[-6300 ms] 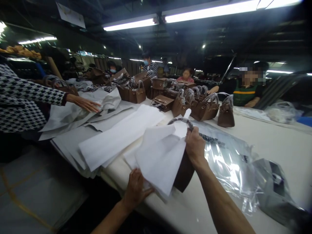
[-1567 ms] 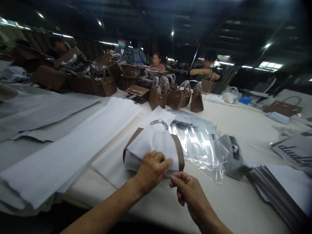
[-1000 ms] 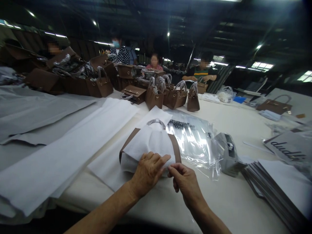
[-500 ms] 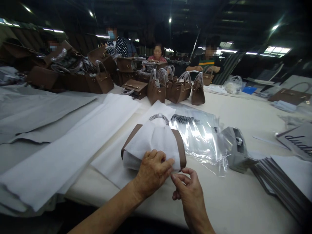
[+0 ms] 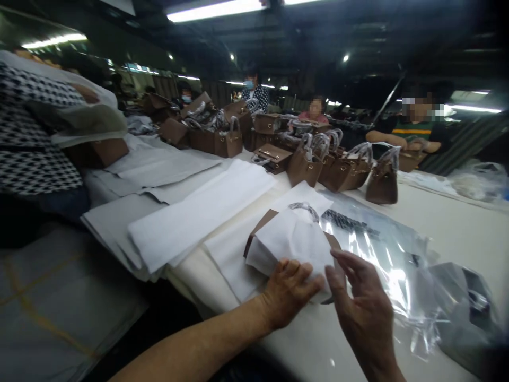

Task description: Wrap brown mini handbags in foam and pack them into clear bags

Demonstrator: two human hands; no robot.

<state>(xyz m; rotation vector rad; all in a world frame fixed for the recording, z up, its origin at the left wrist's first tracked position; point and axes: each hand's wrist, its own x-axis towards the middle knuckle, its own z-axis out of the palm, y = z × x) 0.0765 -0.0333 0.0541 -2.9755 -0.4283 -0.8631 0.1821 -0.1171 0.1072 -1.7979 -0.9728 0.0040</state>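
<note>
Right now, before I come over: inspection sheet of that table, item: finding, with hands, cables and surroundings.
Surface: pale tabletop, grey sheets and white stack at left.
In hand: brown handbag, partly covered by a white sheet, handle showing above.
Clutter: other bags beyond; printed clear plastic at right; grey object, unidentified.
Hands: left hand on the sheet; right hand by the bag's right side, contact unclear.
Cables: nothing seen.
Surroundings: co-workers opposite; checked jacket at left; ceiling lights on.
</note>
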